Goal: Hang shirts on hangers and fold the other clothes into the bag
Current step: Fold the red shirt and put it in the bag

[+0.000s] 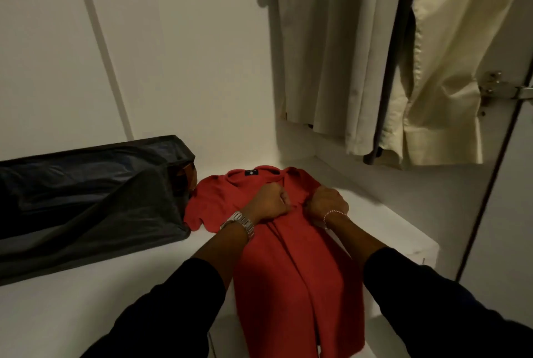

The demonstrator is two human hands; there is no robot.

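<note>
1. Leftmost, we see a dark bag [86,193] lying on its side on the white shelf [86,300], its loose flap sagging toward us and its right end just touching the left sleeve of the shirt.
2. Beside it, a red shirt [288,271] lies spread on the same shelf, collar at the far end with a small dark label [251,172] showing inside the neck, and its lower part running toward us past the shelf's front edge.
3. Our left hand [266,203], with a metal watch [239,223] on the wrist, sits on the chest of the shirt; its fingers are curled tight and pinch the red cloth near the placket.
4. Our right hand [327,201], with a thin bracelet [334,214] at the wrist, rests just beside the left one, fingers likewise curled and gripping the shirt fabric at the opposite edge of the opening.
5. Both forearms come from dark sleeves [432,300] at the bottom of the view.
6. Up to the right, pale hanging garments [331,54] drape in the wardrobe above the shelf, a grey-beige one next to a cream one [450,69].
7. Farthest right, a metal hinge [501,87] sits on the wardrobe door's edge.
</note>
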